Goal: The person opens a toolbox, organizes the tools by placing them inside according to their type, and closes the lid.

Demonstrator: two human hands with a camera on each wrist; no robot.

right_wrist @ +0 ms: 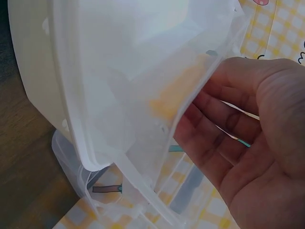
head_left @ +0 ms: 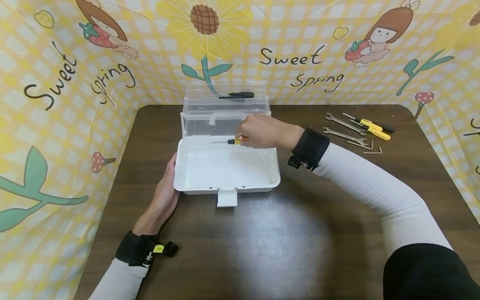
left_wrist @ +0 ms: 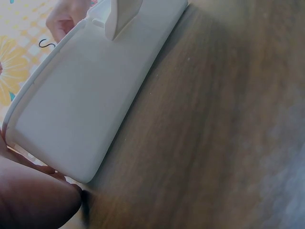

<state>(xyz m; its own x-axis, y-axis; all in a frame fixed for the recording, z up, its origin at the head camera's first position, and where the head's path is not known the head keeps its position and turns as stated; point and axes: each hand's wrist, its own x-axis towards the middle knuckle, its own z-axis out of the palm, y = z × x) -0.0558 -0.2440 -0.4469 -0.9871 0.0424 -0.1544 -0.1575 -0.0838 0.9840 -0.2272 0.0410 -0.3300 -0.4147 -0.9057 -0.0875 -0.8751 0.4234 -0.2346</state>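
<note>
A white toolbox (head_left: pixel 227 168) stands on the table with its clear lid (head_left: pixel 226 109) tipped back and its front latch (head_left: pixel 227 198) hanging down. Against the box's left side rests my left hand (head_left: pixel 163 193), its fingers along the wall. My right hand (head_left: pixel 268 131) pinches a yellow-handled screwdriver (head_left: pixel 237 142) above the rear of the box, shaft pointing left. In the right wrist view, the yellow handle (right_wrist: pixel 178 93) shows blurred through translucent plastic beside the fingers. Dark-handled screwdrivers (head_left: pixel 243 95) lie in the raised lid part.
At the back right of the table (head_left: pixel 300 237) lie two wrenches (head_left: pixel 345 135), several yellow- and black-handled screwdrivers (head_left: pixel 375 127) and hex keys (head_left: pixel 373 151). A patterned yellow cloth (head_left: pixel 292 25) rises behind and beside the table.
</note>
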